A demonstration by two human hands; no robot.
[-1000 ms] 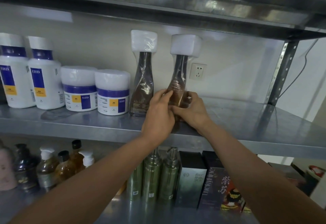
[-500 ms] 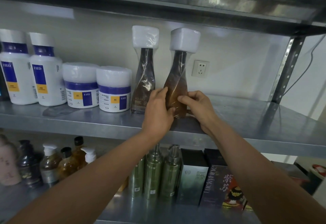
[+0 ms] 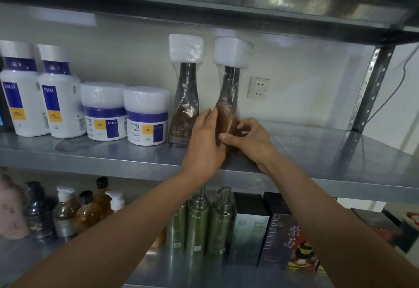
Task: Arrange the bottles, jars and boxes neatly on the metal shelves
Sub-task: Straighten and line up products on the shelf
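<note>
Two tall brown bottles with white foam-wrapped caps stand on the middle metal shelf. The right brown bottle is held low down between both hands: my left hand wraps its left side and my right hand pinches its base from the right. It leans slightly. The left brown bottle stands upright just left of my left hand. Further left are two white jars and two white bottles with blue labels.
A wall socket sits behind the shelf. The right half of the middle shelf is bare metal up to the upright post. The lower shelf holds green bottles, dark boxes and several small bottles at left.
The right brown bottle has been pushed back on the shelf and set more upright beside the other one. Both hands have stayed on its lower part.
</note>
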